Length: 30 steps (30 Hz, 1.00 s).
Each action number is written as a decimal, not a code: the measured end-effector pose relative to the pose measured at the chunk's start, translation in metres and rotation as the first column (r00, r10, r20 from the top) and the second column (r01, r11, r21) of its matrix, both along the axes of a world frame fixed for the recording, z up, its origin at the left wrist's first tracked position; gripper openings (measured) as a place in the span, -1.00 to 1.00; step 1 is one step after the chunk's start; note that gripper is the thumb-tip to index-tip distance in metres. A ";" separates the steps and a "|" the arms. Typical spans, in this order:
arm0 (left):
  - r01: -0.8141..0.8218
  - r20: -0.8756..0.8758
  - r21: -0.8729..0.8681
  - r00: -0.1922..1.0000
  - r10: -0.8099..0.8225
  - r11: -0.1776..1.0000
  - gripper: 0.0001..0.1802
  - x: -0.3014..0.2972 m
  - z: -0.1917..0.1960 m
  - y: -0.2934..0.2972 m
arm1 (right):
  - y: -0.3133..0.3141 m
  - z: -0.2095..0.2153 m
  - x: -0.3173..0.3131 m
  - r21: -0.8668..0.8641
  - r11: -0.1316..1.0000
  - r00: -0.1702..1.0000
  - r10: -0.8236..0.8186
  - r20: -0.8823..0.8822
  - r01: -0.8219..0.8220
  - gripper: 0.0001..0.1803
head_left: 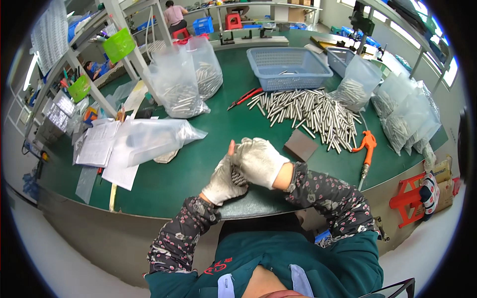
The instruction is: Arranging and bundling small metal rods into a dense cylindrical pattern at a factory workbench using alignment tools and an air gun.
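From here I see the left hand [222, 184] curled round metal rods [239, 178]; the right hand [261, 161] bends over them, its grip I cannot tell; beyond lie a brown block [300, 145], a rod pile [309, 111], a blue basket [295, 83].

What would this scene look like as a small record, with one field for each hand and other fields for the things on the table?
Left hand: white glove, closed around a bundle of small metal pieces
Right hand: white glove, against the left hand; its grip is hidden
Surface: green table
Loose parts: pile of metal rods
Container: blue basket, behind the pile
Tools: red-handled pliers, left of the pile; orange hand tool, lower right of it
Block: brown block, between right hand and pile
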<state>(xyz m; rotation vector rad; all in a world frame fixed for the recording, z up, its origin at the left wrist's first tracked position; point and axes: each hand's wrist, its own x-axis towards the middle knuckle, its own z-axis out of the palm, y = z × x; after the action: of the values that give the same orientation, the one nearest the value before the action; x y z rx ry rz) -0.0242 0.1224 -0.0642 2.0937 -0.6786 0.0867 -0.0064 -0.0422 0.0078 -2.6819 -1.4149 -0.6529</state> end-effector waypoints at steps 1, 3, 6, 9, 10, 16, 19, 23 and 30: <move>0.023 -0.021 -0.037 1.000 -0.023 0.999 0.36 -0.002 0.003 -0.002 | 0.002 -0.003 0.000 0.005 1.000 0.998 -0.023 -0.065 0.024 -0.81; 0.032 -0.241 -0.203 0.967 -0.081 0.979 0.35 -0.006 0.014 -0.006 | 0.005 -0.004 0.001 0.019 0.999 0.983 -0.036 -0.180 0.040 -0.86; 0.054 -0.071 -0.104 0.996 -0.061 0.993 0.34 -0.004 0.011 -0.005 | 0.010 0.005 0.003 0.012 0.993 0.927 -0.109 -0.360 0.121 -0.81; 0.024 -0.036 -0.053 0.999 -0.026 0.998 0.34 -0.004 0.012 -0.006 | 0.010 0.007 0.005 0.028 0.991 0.917 -0.111 -0.384 0.131 -0.77; 0.030 -0.091 -0.107 0.995 -0.040 0.994 0.34 -0.006 0.013 -0.007 | 0.009 0.006 0.006 0.059 0.992 0.929 -0.084 -0.360 0.112 -0.76; 0.042 -0.088 -0.123 0.995 -0.053 0.991 0.35 -0.005 0.009 -0.005 | 0.004 -0.003 0.007 0.045 0.999 0.991 0.034 -0.126 -0.029 -0.81; 0.047 -0.043 -0.107 0.998 -0.052 0.993 0.35 -0.008 0.009 -0.007 | -0.004 0.007 0.009 0.048 0.998 0.989 0.045 -0.138 -0.039 -0.84; 0.073 0.016 -0.164 0.997 -0.071 0.984 0.34 0.002 -0.002 -0.006 | -0.004 -0.002 0.016 0.121 0.989 0.942 -0.040 -0.332 0.085 -0.90; -0.009 -0.253 -0.122 0.967 -0.023 0.992 0.32 -0.005 0.022 -0.006 | 0.006 0.009 0.018 0.005 0.993 0.863 -0.102 -0.494 0.120 -0.80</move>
<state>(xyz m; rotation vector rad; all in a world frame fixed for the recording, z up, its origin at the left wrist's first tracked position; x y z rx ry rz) -0.0290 0.1162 -0.0426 1.9411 -0.5117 -0.1395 0.0114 -0.0364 0.0164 -2.6417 -1.1035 0.0233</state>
